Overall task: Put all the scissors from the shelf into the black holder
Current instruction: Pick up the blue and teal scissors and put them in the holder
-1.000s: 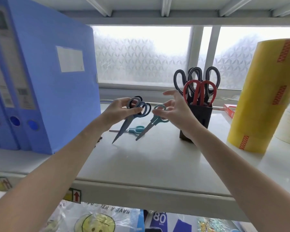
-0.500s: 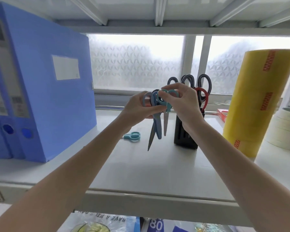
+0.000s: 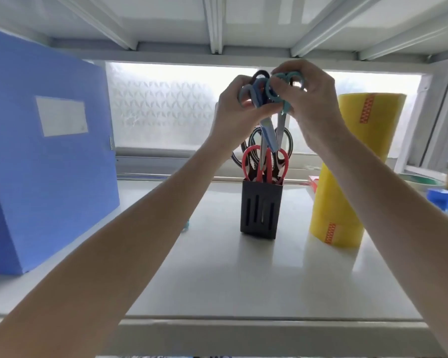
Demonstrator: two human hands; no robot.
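Note:
The black slotted holder [image 3: 260,208] stands mid-shelf with red-handled scissors [image 3: 250,161] and black-handled scissors [image 3: 286,139] in it. Above it, my left hand [image 3: 233,109] grips blue-handled scissors [image 3: 267,130] by the handles. My right hand [image 3: 308,99] grips teal-handled scissors [image 3: 281,125] the same way. Both pairs hang blades down, side by side, tips reaching among the handles in the holder. A small teal scissors [image 3: 186,224] lies on the shelf, mostly hidden behind my left forearm.
A blue file box [image 3: 49,151] stands at the left. A tall yellow tape roll [image 3: 352,177] stands right of the holder, with a red box [image 3: 313,183] behind it and blue-capped items [image 3: 445,200] at far right. The shelf above [image 3: 217,21] is close over my hands.
Both hands rose and moved right with their scissors, from beside the holder to directly above it. The blades now point down into the holder's top. The view tilted upward.

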